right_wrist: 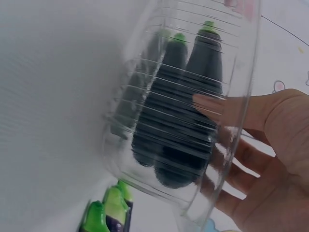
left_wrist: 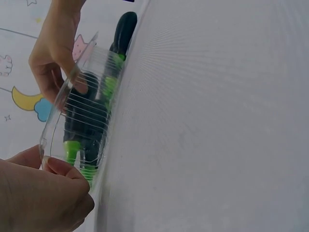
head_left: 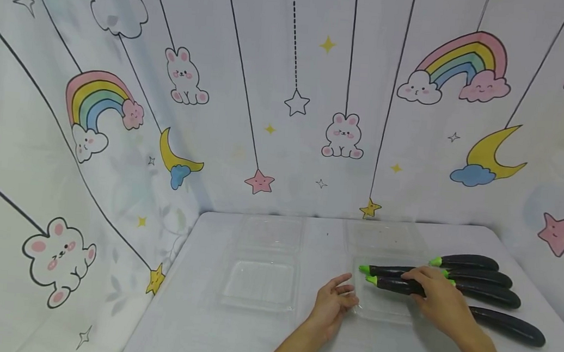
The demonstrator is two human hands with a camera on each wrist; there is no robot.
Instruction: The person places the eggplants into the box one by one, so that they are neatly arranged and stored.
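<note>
Two dark eggplants with bright green stem ends lie side by side in a clear plastic box, the nearer eggplant point(head_left: 394, 285) and the farther eggplant point(head_left: 388, 271). My right hand point(head_left: 442, 302) reaches over the box's right side and holds the nearer one by its thick end. In the right wrist view the thumb of that hand point(right_wrist: 280, 125) lies along the eggplant point(right_wrist: 203, 72), seen through the ribbed wall. At the box's left end, my left hand point(head_left: 329, 310) pinches the rim of the box point(left_wrist: 44, 137) between thumb and fingers, as the left wrist view shows.
Several more eggplants point(head_left: 507, 326) lie on the white table right of the box. A second clear box point(head_left: 259, 306) stands open at the left, its lid point(head_left: 272, 233) folded back. Behind the right box its own lid point(head_left: 386, 236) lies back. A patterned curtain point(head_left: 302, 161) hangs behind.
</note>
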